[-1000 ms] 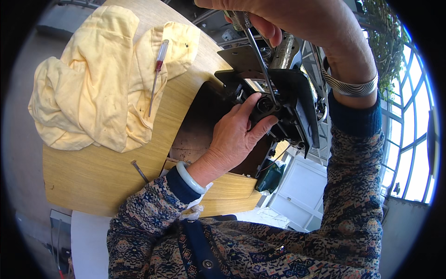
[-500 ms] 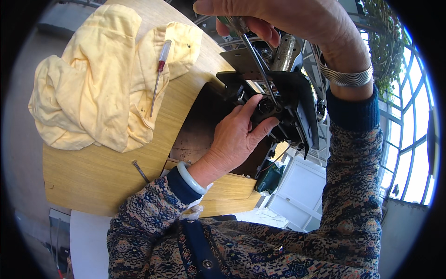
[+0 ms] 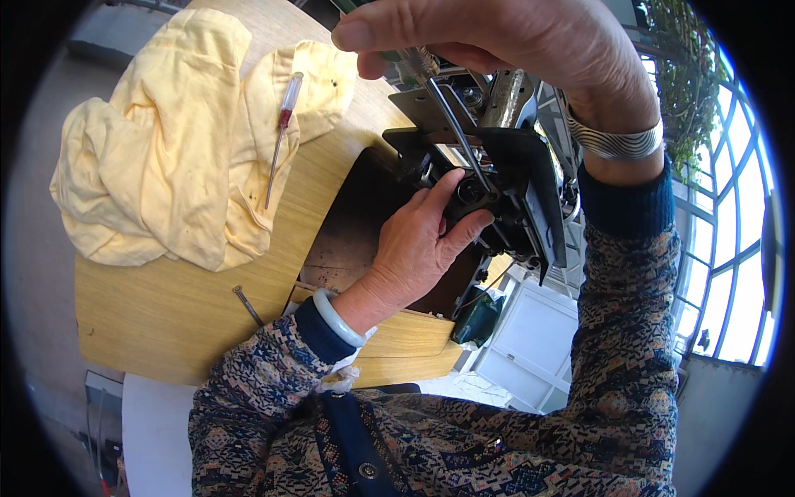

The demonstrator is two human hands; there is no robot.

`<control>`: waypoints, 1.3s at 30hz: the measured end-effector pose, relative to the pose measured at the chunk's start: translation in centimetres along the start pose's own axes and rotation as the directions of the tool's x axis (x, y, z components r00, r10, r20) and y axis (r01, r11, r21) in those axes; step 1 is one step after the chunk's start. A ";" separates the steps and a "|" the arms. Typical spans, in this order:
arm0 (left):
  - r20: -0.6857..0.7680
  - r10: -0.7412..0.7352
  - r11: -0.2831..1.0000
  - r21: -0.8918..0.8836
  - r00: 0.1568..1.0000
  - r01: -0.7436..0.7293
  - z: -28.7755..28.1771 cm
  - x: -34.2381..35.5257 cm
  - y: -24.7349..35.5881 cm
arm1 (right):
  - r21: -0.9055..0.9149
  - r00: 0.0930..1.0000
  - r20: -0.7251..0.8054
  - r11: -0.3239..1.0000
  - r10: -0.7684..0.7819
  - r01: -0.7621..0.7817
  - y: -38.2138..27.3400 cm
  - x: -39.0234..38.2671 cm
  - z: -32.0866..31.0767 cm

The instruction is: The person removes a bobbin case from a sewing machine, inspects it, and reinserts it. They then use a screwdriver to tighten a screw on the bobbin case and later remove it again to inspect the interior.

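Note:
Over a black metal machine [image 3: 530,207], tilted up at an opening in the wooden table, my right hand [image 3: 497,41] grips a long screwdriver [image 3: 447,116], its steel shaft slanting down to a dark fitting [image 3: 493,197] on the underside. My left hand [image 3: 422,240] holds that fitting between forefinger and thumb, beside a round ring near the screwdriver's tip. A second screwdriver [image 3: 286,112] with a clear and red handle lies on a crumpled yellow cloth [image 3: 157,157] to the left. A small steel tool [image 3: 248,306] rests on the tabletop near my left wrist.
The wooden tabletop [image 3: 141,319] has a dark open compartment [image 3: 339,257] below the machine. A dark green bag [image 3: 476,323] and white panels [image 3: 526,348] are at lower right. A barred window [image 3: 733,240] with plants [image 3: 687,99] is at right, with metal framework behind the machine.
My right hand has shifted left and slightly down along with the screwdriver's handle, tilting the shaft further. My left hand stays in nearly the same spot on the machine.

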State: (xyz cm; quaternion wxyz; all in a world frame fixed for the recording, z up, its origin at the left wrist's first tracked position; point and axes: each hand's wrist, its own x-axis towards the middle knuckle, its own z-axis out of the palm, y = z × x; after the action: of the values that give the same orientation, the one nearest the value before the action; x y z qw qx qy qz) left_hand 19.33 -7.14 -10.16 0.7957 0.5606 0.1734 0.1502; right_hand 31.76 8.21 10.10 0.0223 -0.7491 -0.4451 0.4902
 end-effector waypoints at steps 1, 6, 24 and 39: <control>-0.007 0.008 1.000 0.004 1.000 -0.008 0.0 0.0 0.0 | -0.058 0.996 -0.064 0.997 -0.057 0.053 0.5 -0.1 0.7; -0.008 0.017 0.999 0.027 1.000 -0.017 0.1 0.0 -0.1 | -0.244 0.971 -0.231 0.970 -0.062 0.004 0.9 0.3 2.4; 0.007 0.003 1.000 0.001 1.000 -0.003 0.0 0.1 -0.2 | 0.024 0.994 -0.102 0.999 0.038 -0.036 1.7 1.2 0.7; 0.010 -0.004 1.000 -0.007 1.000 0.004 0.0 0.1 -0.1 | 0.028 0.999 -0.002 0.999 0.035 -0.034 1.9 1.3 0.1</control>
State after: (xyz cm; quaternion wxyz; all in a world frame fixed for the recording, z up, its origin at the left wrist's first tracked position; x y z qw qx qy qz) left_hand 19.38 -7.12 -10.26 0.7989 0.5582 0.1700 0.1462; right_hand 33.10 7.90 8.28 0.0249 -0.7569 -0.4251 0.4957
